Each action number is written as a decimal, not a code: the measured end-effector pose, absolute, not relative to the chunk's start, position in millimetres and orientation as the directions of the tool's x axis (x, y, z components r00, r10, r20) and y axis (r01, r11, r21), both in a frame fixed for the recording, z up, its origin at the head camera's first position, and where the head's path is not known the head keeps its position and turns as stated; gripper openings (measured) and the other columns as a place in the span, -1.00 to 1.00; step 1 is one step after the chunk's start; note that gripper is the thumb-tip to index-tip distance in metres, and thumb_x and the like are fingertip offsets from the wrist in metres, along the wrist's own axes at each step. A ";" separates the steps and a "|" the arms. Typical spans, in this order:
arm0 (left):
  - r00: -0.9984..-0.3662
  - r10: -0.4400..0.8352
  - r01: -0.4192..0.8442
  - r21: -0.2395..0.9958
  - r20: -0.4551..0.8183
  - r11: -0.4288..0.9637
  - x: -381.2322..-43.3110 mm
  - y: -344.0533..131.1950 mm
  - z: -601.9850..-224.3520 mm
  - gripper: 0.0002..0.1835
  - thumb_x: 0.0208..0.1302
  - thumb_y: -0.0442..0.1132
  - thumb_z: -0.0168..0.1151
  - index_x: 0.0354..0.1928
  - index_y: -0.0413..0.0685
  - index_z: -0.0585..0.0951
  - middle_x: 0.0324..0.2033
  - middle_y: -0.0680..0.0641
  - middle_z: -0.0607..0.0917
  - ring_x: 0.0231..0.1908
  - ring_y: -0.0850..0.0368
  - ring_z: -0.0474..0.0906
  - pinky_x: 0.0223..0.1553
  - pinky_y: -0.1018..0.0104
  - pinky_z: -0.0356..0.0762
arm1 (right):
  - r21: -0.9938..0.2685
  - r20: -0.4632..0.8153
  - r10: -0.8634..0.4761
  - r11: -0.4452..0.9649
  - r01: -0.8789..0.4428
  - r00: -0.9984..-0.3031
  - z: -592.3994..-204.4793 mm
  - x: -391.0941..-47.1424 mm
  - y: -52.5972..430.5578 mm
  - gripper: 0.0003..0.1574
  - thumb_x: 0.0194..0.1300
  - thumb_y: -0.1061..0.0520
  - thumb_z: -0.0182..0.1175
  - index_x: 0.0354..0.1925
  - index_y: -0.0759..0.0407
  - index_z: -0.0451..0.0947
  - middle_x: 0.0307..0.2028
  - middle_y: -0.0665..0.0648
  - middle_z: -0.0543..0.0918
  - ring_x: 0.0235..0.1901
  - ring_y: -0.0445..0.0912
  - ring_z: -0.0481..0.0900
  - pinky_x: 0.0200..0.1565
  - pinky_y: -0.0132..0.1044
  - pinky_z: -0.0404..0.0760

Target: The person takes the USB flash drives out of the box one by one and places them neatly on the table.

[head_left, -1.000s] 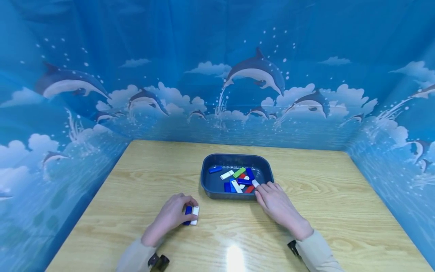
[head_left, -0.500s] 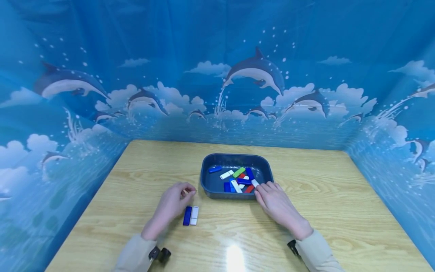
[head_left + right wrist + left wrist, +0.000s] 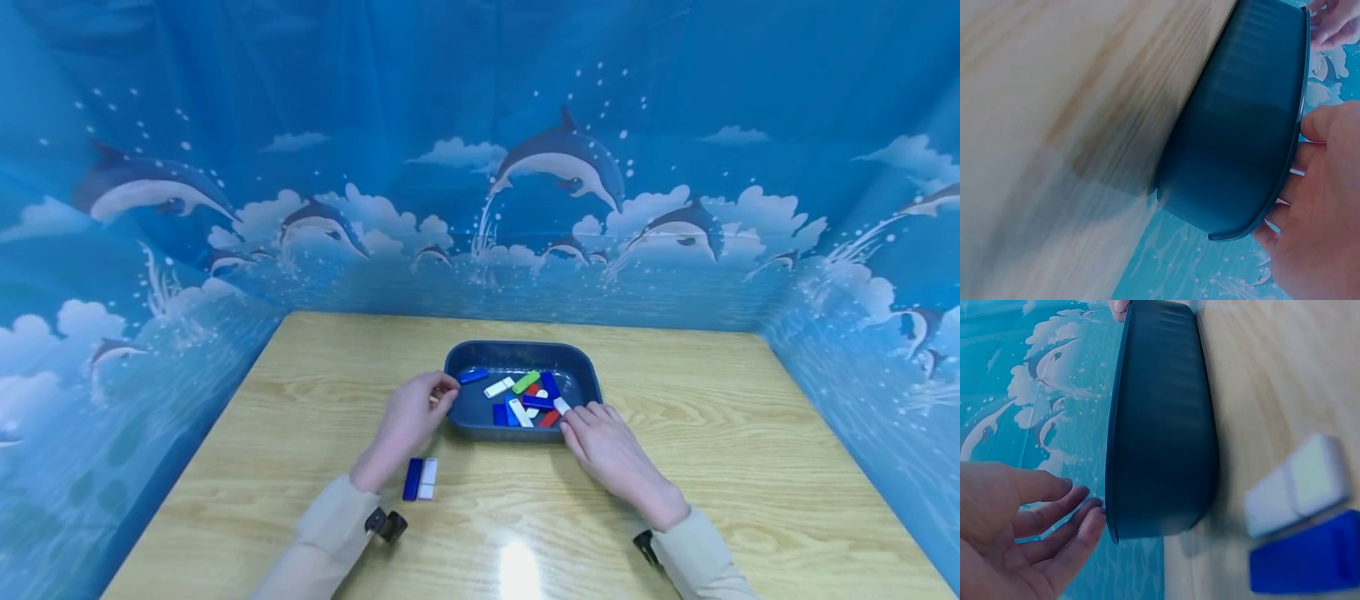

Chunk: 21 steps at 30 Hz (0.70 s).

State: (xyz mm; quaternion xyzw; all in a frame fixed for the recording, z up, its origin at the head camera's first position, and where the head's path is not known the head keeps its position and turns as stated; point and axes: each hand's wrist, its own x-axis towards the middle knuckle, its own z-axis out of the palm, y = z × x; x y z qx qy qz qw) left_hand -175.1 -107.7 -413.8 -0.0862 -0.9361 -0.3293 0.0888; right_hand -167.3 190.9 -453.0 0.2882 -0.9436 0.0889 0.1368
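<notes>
A dark blue-grey tray on the table holds several capped sticks that look like USB sticks, among them a green stick and a blue stick. At the tray's left rim is my left hand, fingers loosely bent and nothing seen between them. My right hand reaches over the near right corner and pinches a white USB stick, its fingertips partly hidden by the rim in the right wrist view. Nearer me, a dark blue USB stick and another white USB stick lie side by side.
The wooden table extends around the tray on all sides. A blue curtain printed with dolphins encloses its back and sides. Small dark wrist cameras sit at both cuffs.
My left hand has let go of the two sticks on the table and moved up and right to the tray's left rim. The right hand has kept its place.
</notes>
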 end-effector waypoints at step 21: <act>-0.937 0.289 0.324 0.175 0.197 0.930 -230.5 -56.4 -436.5 -0.83 0.41 -0.33 0.23 -0.21 -0.34 0.69 -0.33 -0.19 0.70 -0.25 -0.06 0.62 -0.14 0.12 0.61 | -0.083 0.336 -0.526 0.810 -0.581 -0.781 -453.0 -167.3 191.6 -0.80 0.48 0.12 0.15 -0.12 0.19 0.66 -0.31 0.03 0.63 -0.27 -0.05 0.45 -0.01 -0.01 0.51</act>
